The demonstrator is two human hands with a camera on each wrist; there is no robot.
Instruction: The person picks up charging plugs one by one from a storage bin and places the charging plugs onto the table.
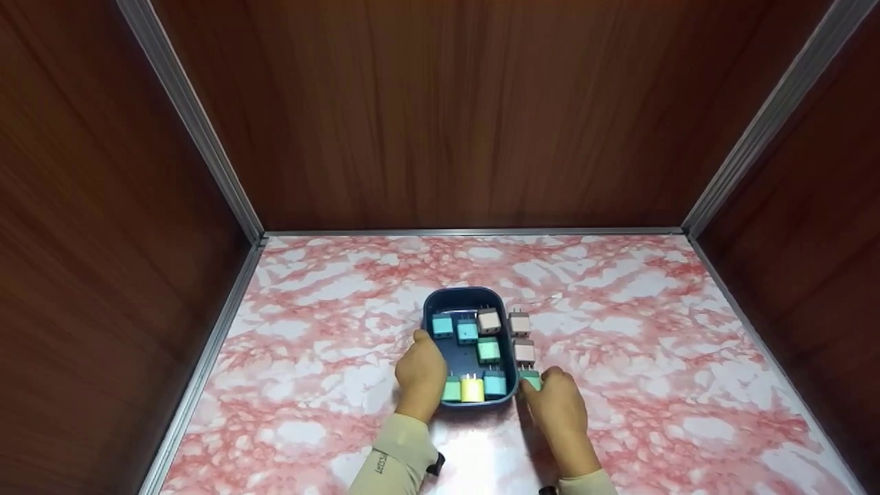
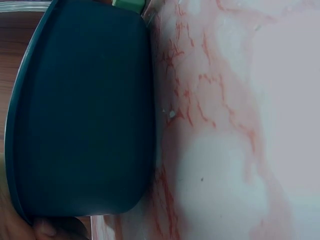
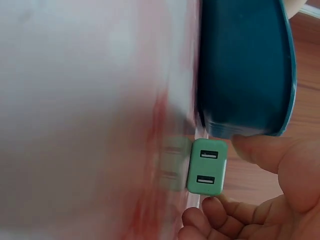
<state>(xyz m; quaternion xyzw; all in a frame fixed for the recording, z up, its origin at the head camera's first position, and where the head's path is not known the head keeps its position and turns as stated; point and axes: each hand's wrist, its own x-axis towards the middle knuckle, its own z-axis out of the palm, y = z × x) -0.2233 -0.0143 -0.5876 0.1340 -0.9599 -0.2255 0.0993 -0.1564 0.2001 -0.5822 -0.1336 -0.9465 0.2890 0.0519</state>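
A dark blue plastic bin point(image 1: 462, 364) stands on the table, with several USB wall chargers inside: blue point(image 1: 442, 326), pink point(image 1: 489, 321), green point(image 1: 488, 350) and yellow point(image 1: 472, 390). My left hand point(image 1: 421, 371) grips the bin's left side; the left wrist view shows its fingers point(image 2: 47, 229) at the bin's edge. Outside the bin's right wall, my right hand point(image 1: 560, 405) holds a green charger point(image 3: 207, 167) between thumb and fingers, low at the table. Its two USB ports face the right wrist camera. Two pink chargers point(image 1: 520, 324) stand beyond it in a row along the bin.
The table point(image 1: 330, 385) has a red and white marbled top. Brown wood-look panels point(image 1: 467, 124) wall it in at the back and both sides, with grey metal strips point(image 1: 199, 137) at the corners.
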